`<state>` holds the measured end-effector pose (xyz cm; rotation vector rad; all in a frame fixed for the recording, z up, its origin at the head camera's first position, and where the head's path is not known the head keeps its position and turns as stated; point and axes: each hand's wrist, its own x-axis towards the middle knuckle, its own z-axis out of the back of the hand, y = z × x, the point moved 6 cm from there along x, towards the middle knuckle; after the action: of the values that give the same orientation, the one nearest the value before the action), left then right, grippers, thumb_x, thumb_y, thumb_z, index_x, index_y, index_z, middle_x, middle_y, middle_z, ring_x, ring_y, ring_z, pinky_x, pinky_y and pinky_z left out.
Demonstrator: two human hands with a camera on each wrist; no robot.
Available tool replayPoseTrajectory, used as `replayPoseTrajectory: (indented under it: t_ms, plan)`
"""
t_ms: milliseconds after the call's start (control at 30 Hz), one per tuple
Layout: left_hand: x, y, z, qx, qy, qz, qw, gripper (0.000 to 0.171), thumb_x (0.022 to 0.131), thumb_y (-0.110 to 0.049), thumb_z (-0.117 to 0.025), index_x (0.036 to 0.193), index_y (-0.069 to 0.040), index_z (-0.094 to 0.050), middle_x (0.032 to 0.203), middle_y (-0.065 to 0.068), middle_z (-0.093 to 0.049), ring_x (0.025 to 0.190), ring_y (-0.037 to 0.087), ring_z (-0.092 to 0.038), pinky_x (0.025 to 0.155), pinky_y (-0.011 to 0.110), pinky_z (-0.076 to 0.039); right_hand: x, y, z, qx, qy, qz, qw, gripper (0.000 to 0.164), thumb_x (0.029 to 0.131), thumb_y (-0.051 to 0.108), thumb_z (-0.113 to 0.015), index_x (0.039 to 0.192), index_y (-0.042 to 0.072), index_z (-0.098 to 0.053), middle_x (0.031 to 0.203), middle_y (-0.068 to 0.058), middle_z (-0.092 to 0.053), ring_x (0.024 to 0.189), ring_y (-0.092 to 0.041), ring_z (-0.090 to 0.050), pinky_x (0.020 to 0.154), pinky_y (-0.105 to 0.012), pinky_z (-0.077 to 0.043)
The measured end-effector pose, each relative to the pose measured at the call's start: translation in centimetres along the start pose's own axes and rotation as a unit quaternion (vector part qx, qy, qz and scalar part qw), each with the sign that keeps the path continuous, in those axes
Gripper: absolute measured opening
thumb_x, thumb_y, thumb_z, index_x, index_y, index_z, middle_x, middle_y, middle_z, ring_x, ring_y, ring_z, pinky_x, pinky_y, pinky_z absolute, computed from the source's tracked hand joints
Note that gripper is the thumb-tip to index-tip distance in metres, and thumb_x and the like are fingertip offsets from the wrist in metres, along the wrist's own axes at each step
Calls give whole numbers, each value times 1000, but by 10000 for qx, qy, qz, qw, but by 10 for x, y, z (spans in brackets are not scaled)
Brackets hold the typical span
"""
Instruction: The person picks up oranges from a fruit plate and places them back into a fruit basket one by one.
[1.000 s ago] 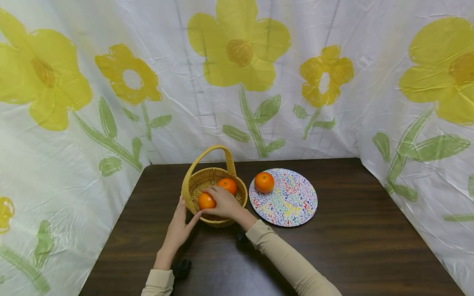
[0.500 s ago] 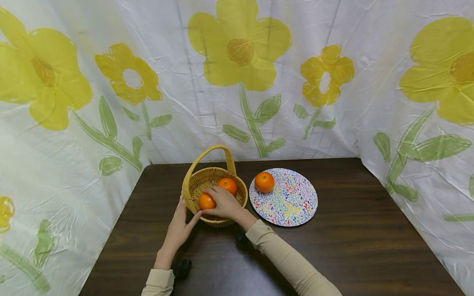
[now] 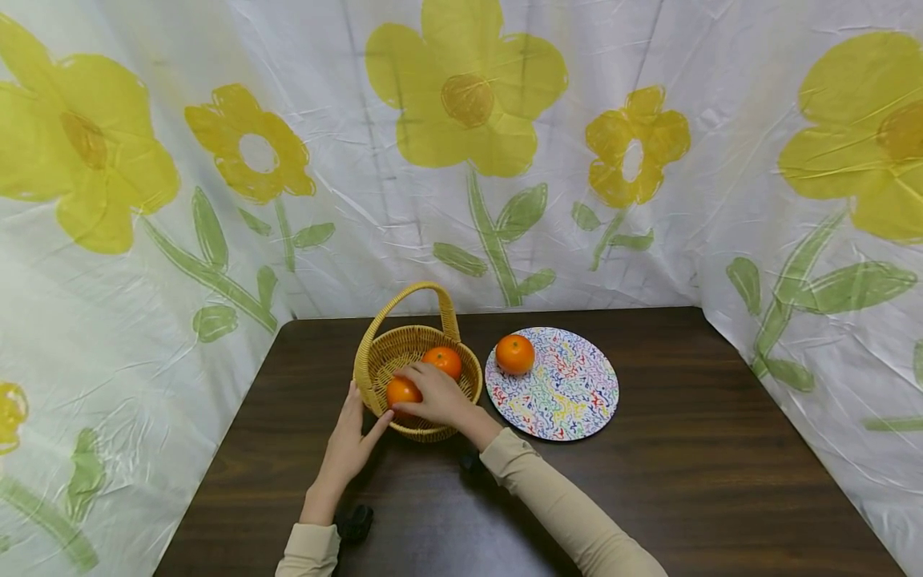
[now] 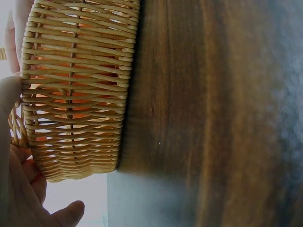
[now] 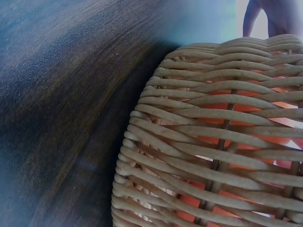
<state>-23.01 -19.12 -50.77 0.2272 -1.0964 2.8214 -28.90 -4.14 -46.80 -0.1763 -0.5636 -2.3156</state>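
Note:
A woven wicker basket (image 3: 425, 433) with a tall arched handle stands at the back left of the table. Inside it, my right hand (image 3: 436, 398) holds an orange (image 3: 401, 392) near the front left, thumb and fingers around its upper part. Behind that hand lies a second orange (image 3: 442, 362). My left hand (image 3: 344, 449) grips the basket's left front rim, and the left wrist view shows its fingers (image 4: 31, 172) at the foot of the handle. Through the weave in the right wrist view, orange fruit (image 5: 232, 125) shows; the right hand's fingertips are mostly hidden there.
Right of the basket lies a round plate (image 3: 566, 393) with a colourful squiggle pattern, bearing an orange (image 3: 515, 354) near its left edge. The dark wooden table (image 3: 685, 481) ends at a white curtain (image 3: 317, 280) printed with yellow flowers.
My right thumb has shifted up very slightly against the orange in the basket. Otherwise, both hands, the basket and the plate stay where they were.

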Motion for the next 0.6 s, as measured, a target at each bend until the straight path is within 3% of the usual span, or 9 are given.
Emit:
replayPoseTrajectory:
  t_ms: [600]
  plan:
    - [-1, 0, 0, -30, 90, 55, 9999, 82, 91, -52, -50, 151, -18, -5, 156, 11, 2, 141, 36, -9, 104, 64, -20, -8, -3, 17, 163, -213, 241, 9993, 45, 88, 42, -60, 126, 17, -57, 123, 0, -56, 113, -18, -54, 96, -34, -44]
